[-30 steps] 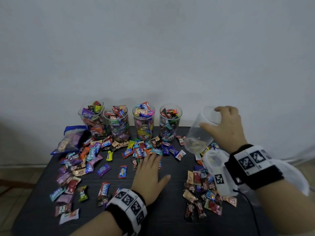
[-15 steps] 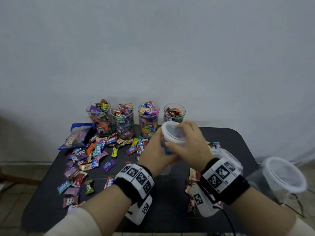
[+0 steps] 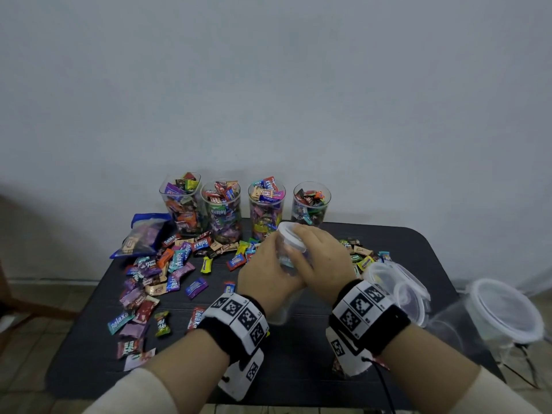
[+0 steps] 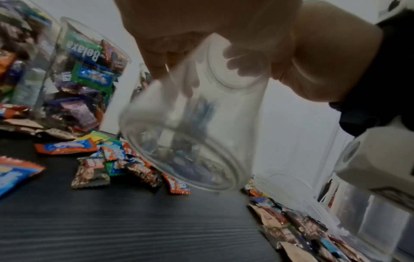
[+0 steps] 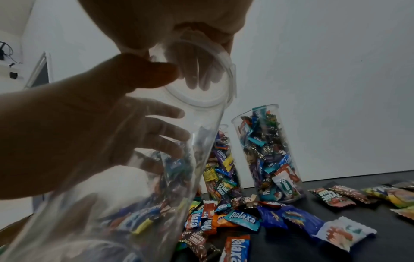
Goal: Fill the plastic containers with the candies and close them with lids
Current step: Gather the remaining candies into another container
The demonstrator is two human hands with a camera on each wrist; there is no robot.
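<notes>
Four candy-filled containers [image 3: 264, 209] stand in a row at the back of the black table [image 3: 298, 369], wrapped candies [image 3: 167, 264] scattered in front, spare lids [image 3: 400, 288] at the right. Both hands hide most of the empty clear container [image 4: 192, 134]. The left hand [image 3: 265, 277] wraps its body above the table; the right hand [image 3: 321, 258] curls over its lid [image 3: 291, 237]

A plain room, probably a home: bare white wall [image 3: 268, 85], tiled floor [image 3: 35, 348], small black table [image 3: 298, 369].
</notes>
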